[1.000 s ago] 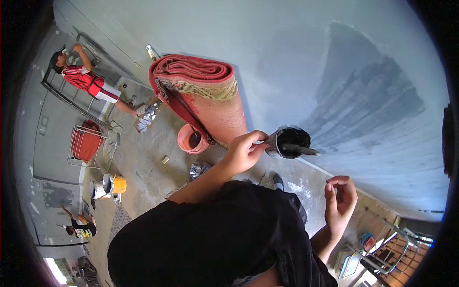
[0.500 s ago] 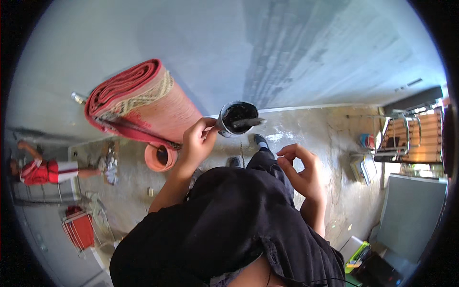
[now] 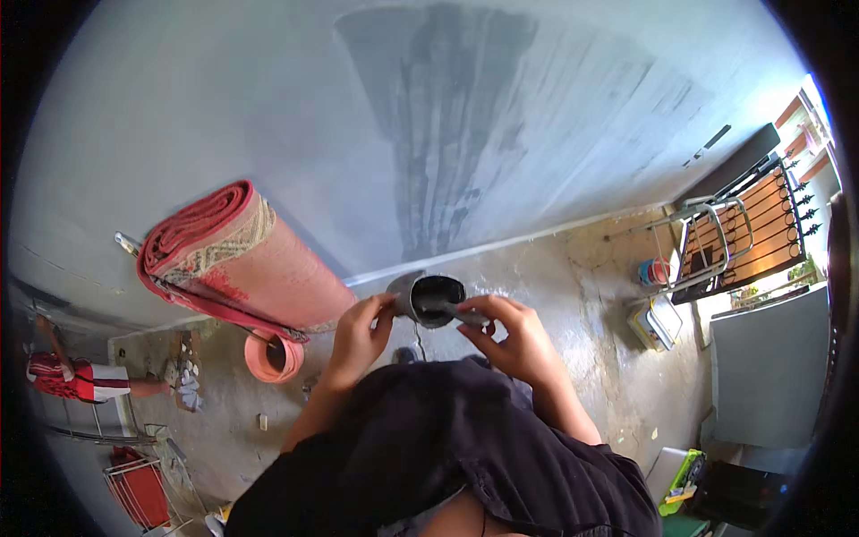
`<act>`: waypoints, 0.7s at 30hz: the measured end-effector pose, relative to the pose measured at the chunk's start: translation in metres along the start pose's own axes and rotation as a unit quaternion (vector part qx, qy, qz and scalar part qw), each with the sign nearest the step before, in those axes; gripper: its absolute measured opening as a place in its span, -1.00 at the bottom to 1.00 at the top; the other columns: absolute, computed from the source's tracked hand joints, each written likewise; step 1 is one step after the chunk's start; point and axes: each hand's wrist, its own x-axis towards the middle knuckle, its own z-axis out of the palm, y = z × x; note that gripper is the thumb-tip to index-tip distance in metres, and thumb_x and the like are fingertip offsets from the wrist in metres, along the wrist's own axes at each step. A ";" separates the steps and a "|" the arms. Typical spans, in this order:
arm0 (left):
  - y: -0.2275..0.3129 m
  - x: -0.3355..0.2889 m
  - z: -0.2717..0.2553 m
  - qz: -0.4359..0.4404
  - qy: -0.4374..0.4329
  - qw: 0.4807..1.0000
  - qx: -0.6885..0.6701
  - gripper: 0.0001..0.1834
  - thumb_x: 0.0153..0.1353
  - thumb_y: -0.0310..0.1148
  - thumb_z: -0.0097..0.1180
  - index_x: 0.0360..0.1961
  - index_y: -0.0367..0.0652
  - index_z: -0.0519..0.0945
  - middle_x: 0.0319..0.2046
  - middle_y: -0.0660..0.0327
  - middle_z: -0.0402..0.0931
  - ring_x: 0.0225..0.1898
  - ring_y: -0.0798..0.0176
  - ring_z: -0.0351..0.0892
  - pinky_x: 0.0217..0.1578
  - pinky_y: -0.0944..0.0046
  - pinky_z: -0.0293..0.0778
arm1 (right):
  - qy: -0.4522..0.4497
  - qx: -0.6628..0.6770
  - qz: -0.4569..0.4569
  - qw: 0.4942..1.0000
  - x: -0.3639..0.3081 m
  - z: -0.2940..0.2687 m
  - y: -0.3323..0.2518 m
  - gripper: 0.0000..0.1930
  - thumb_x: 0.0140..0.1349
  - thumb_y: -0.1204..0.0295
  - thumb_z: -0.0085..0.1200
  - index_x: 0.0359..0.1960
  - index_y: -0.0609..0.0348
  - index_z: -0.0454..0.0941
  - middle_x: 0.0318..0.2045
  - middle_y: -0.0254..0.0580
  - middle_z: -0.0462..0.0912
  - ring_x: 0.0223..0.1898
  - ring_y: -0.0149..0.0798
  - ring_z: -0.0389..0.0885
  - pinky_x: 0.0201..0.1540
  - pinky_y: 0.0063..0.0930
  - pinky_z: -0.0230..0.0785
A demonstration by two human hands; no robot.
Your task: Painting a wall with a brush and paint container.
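My left hand (image 3: 360, 336) is closed on the side of a small grey cup (image 3: 408, 294) whose inside is coated with dark paint. The cup is tilted so that its mouth faces up and to the right. With fingertips pinched, my right hand (image 3: 517, 342) holds the grey, paint-smeared handle of what looks like a paintbrush (image 3: 469, 314). Its other end is down inside the cup, so the bristles are hidden. Ahead of both hands stands a pale blue-grey wall (image 3: 295, 116) with a darker, wet-looking streaked patch (image 3: 438, 116).
A rolled red carpet (image 3: 277, 273) leans at the wall on the left, a pink bucket (image 3: 260, 360) beside its foot. A person in red (image 3: 67, 376) is at far left. On the right are a metal frame (image 3: 716, 237), a pale tub (image 3: 658, 324) and a grey panel (image 3: 769, 367).
My right hand, empty before, has moved in to the cup and taken hold of the brush handle. The cup has tipped and come lower in view. The view has shifted, showing more wall.
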 end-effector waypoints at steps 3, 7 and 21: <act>0.020 -0.003 0.022 -0.008 0.006 1.000 0.011 -0.78 0.19 -0.65 0.16 -0.12 -0.30 0.61 -0.29 -0.05 0.66 -0.29 -0.05 0.71 -0.31 0.15 0.58 | -0.012 -0.004 -0.016 1.000 -0.009 -0.024 0.003 -0.76 0.18 0.46 0.28 -0.11 0.15 0.60 -0.28 -0.08 0.68 -0.34 -0.03 0.64 -0.25 -0.24 0.50; 0.048 0.003 0.061 -0.026 -0.004 1.000 -0.012 -0.78 0.21 -0.63 0.16 -0.11 -0.27 0.62 -0.26 -0.04 0.67 -0.26 -0.05 0.70 -0.28 0.14 0.59 | 0.032 -0.077 -0.086 0.993 -0.025 -0.050 0.026 -0.79 0.19 0.49 0.27 -0.14 0.20 0.59 -0.28 -0.03 0.69 -0.28 0.05 0.67 -0.23 -0.20 0.50; 0.134 0.012 0.153 0.089 -0.023 0.983 0.158 -0.59 0.06 -0.57 0.25 0.01 -0.21 0.62 -0.09 0.00 0.65 -0.06 -0.10 0.65 -0.04 0.05 0.54 | 0.072 0.045 -0.117 0.989 -0.091 -0.132 0.084 -0.69 0.16 0.57 0.23 -0.04 0.22 0.53 -0.36 0.01 0.56 -0.30 0.11 0.58 -0.24 -0.12 0.45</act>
